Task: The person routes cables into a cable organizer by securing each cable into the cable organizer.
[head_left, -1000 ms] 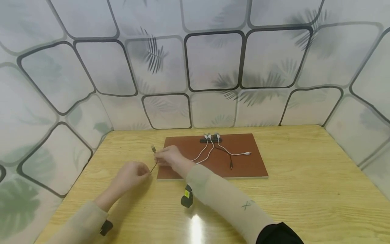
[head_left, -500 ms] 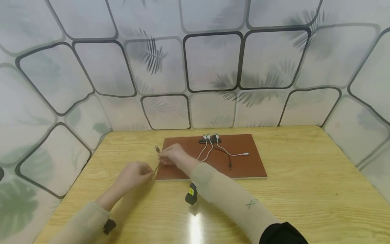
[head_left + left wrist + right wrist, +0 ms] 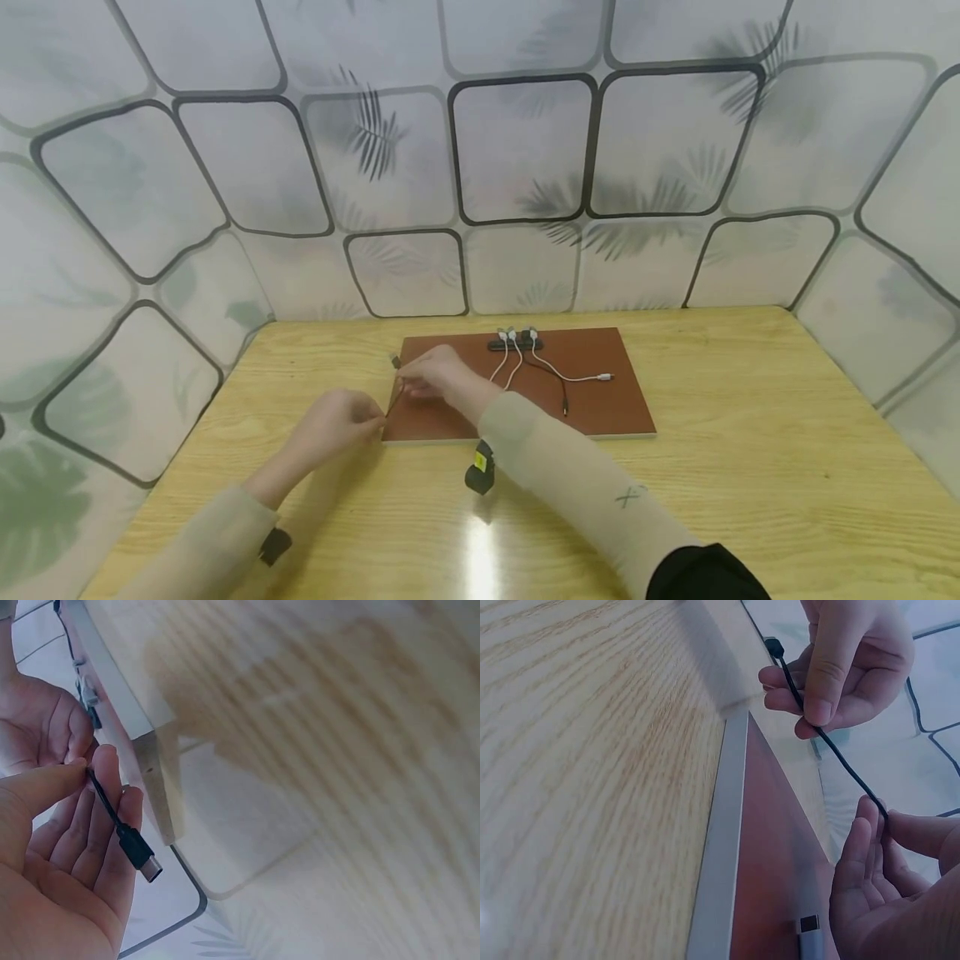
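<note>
My left hand (image 3: 337, 421) and right hand (image 3: 438, 375) both pinch a short black USB cable (image 3: 847, 766), which runs taut between them over the left edge of a brown board (image 3: 592, 408). Past the left fingertips, a USB-C connector (image 3: 141, 853) sticks out in the left wrist view. The USB-A plug (image 3: 396, 361) pokes out beyond the right fingers in the head view. At the board's far edge sits a black hub strip (image 3: 495, 345) with several plugs in it. The right hand hides the board's left part.
From the strip, a white cable (image 3: 577, 381) and a black cable (image 3: 564, 392) trail across the board. More white cables (image 3: 517, 371) pass behind my right forearm. The wooden table (image 3: 750, 417) spreads around the board, with a patterned curtain (image 3: 525, 150) behind it.
Both hands have shifted slightly to the right with the black cable between them. The USB-A plug has come closer to the board's left edge.
</note>
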The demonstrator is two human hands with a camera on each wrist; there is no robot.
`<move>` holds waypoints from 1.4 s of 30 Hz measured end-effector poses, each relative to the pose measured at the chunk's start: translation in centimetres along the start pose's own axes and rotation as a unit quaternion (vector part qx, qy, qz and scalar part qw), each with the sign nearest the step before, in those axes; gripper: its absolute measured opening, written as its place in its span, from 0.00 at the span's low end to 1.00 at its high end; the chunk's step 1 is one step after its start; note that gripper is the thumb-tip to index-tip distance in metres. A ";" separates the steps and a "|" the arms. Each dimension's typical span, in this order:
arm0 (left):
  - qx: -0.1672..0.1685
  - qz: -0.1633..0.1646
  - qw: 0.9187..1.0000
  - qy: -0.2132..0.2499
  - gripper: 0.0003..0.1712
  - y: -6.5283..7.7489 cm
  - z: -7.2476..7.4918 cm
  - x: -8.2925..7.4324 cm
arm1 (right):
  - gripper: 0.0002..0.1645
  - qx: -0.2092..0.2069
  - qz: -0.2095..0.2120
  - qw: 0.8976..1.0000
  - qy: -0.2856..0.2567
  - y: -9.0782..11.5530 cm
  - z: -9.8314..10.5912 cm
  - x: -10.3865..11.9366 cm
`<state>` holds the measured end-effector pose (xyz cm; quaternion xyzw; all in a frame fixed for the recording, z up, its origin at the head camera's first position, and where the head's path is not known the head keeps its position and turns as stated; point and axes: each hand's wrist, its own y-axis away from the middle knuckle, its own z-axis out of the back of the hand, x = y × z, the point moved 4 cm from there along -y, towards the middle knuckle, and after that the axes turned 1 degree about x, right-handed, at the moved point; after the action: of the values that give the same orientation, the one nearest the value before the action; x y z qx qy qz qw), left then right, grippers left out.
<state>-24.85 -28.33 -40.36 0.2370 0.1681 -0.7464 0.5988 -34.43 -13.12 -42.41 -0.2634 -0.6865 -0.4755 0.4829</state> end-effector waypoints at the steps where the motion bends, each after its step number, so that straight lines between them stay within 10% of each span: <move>1: 0.003 -0.002 1.000 0.002 0.06 -0.1 0.0 -0.1 | 0.12 0.000 -0.002 1.000 -0.004 0.0 0.1 0.0; 23: 0.026 -0.009 0.998 0.052 0.05 -2.0 0.0 -0.8 | 0.13 -0.011 -0.018 1.000 -0.008 -0.1 3.0 1.0; 42: 0.057 0.059 0.983 0.163 0.10 -3.9 -0.6 -0.8 | 0.17 -0.027 -0.031 0.999 -0.027 -0.4 5.4 1.5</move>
<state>-28.43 -26.45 -40.54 0.3987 0.2066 -0.6694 0.5918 -37.58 -8.48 -41.61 -0.2677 -0.6942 -0.5009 0.4422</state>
